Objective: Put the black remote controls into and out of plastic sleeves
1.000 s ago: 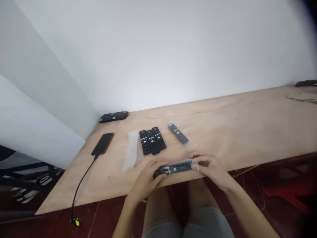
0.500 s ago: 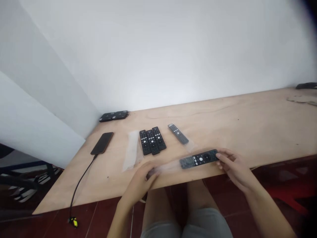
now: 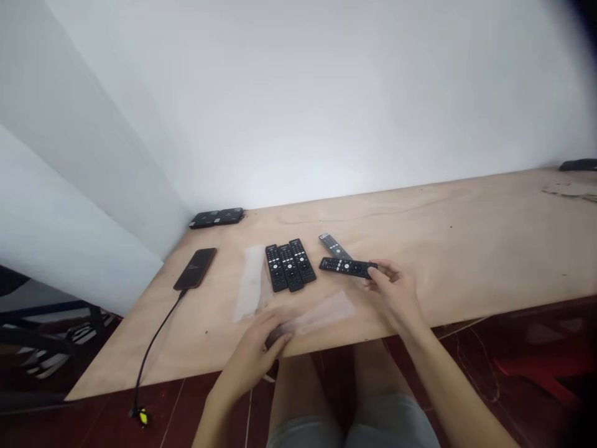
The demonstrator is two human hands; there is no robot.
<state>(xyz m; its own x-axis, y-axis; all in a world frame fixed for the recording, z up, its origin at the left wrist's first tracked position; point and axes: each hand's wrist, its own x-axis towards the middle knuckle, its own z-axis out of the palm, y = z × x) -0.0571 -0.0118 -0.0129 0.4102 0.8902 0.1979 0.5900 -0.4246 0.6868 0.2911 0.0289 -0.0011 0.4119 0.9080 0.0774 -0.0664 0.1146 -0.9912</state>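
My right hand grips the end of a black TV remote, which lies crosswise just above a grey-looking remote in a plastic sleeve. My left hand rests near the table's front edge, pinching the end of a clear plastic sleeve. Several black remotes lie side by side on the plywood table, left of the hand-held one. Another clear sleeve lies flat beside them.
A black smartphone lies at the left with a black cable running over the table edge. Black flat devices sit in the back corner against the white wall. A dark object and papers lie far right.
The remote has come out of the sleeve. My right hand has carried it up the table and turned it, while my left hand keeps the emptied sleeve near the front edge.
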